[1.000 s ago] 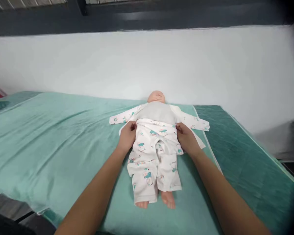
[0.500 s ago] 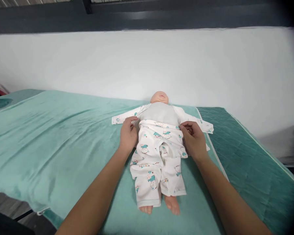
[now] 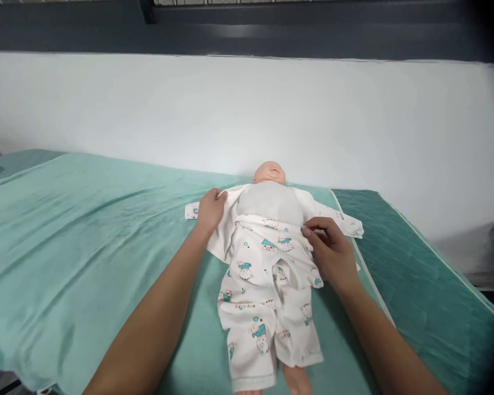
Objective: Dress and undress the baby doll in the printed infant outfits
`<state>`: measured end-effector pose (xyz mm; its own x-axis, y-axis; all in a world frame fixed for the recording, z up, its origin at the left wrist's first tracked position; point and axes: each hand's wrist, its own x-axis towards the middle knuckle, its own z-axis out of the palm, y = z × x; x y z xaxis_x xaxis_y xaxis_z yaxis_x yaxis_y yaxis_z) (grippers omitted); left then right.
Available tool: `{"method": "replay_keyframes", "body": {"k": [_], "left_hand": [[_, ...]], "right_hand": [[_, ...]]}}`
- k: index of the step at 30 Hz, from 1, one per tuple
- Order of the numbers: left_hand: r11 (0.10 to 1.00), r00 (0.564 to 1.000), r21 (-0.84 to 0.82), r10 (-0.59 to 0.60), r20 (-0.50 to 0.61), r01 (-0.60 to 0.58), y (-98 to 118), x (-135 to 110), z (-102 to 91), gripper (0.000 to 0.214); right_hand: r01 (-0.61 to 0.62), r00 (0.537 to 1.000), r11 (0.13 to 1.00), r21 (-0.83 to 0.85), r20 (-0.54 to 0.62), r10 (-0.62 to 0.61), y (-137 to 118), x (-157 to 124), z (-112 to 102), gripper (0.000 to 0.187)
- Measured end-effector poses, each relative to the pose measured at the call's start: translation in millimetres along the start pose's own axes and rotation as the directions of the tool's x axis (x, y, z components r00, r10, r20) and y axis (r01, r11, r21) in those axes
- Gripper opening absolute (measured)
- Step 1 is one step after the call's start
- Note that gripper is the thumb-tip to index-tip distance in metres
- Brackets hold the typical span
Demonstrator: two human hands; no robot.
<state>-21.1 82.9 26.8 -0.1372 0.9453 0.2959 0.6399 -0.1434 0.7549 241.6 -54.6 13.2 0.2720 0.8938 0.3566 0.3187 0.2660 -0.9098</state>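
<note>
A baby doll (image 3: pixel 269 173) lies on its back on a green towel (image 3: pixel 90 230), head toward the wall. It wears white printed trousers (image 3: pixel 267 285) and an open white printed top (image 3: pixel 226 219) spread beneath its grey torso. My left hand (image 3: pixel 209 210) is closed on the top's left front panel near the doll's shoulder. My right hand (image 3: pixel 331 249) rests at the doll's right hip, fingers pinched on the trousers' waistband edge.
A white wall (image 3: pixel 247 115) rises directly behind the doll's head. A darker green quilted mat (image 3: pixel 415 274) lies under the towel and shows at the right. The bed's right edge drops to a dark floor.
My left hand left the waistband, moved up and took hold of the top's left panel. My right hand stayed by the hip. The view shifted down slightly.
</note>
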Motion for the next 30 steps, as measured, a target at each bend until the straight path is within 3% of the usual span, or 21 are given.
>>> {"method": "replay_keyframes", "body": {"k": [3, 5, 8, 11, 15, 19, 21, 26, 30], "left_hand": [[0.981, 0.991, 0.144, -0.131, -0.005, 0.130, -8.9, -0.2, -15.4, 0.022], [0.936, 0.988, 0.320, -0.155, 0.010, 0.144, -9.5, -6.7, -23.2, 0.023], [0.837, 0.996, 0.541, -0.083, -0.011, 0.076, -4.6, -21.1, -27.7, 0.026], [0.765, 0.993, 0.641, 0.108, -0.044, -0.055, 2.5, -30.9, -24.1, 0.032], [0.750, 0.919, 0.573, 0.394, 0.014, -0.330, 9.5, -31.2, -11.8, 0.034], [0.753, 0.856, 0.425, 0.502, 0.124, -0.503, 9.2, -27.0, -2.4, 0.029], [0.770, 0.865, 0.405, 0.484, 0.132, -0.492, 6.1, -26.0, -0.6, 0.031], [0.847, 0.925, 0.393, 0.379, 0.024, -0.357, -3.1, -23.5, 0.2, 0.048], [0.910, 0.922, 0.185, 0.386, -0.044, -0.372, 2.0, -24.5, -3.4, 0.037]], "right_hand": [[0.119, 0.992, 0.992, -0.033, 0.043, -0.118, -0.8, 0.5, -2.0, 0.015], [0.190, 0.980, 0.980, -0.063, 0.069, -0.185, -0.4, 1.4, -3.7, 0.014], [0.201, 0.974, 0.976, -0.086, 0.127, -0.190, -0.1, 2.5, -6.1, 0.014], [0.173, 0.971, 0.980, -0.094, 0.182, -0.154, -0.3, 3.6, -7.4, 0.015], [0.228, 0.953, 0.966, -0.126, 0.231, -0.195, -1.1, 6.1, -7.5, 0.014], [0.275, 0.942, 0.948, -0.162, 0.245, -0.231, -2.8, 7.3, -7.0, 0.013], [0.290, 0.937, 0.943, -0.163, 0.250, -0.245, -3.8, 6.6, -6.4, 0.013], [0.309, 0.939, 0.936, -0.168, 0.212, -0.272, -6.0, 2.7, -3.1, 0.012], [0.313, 0.946, 0.927, -0.209, 0.156, -0.284, -7.9, 0.5, -0.6, 0.011]]}}
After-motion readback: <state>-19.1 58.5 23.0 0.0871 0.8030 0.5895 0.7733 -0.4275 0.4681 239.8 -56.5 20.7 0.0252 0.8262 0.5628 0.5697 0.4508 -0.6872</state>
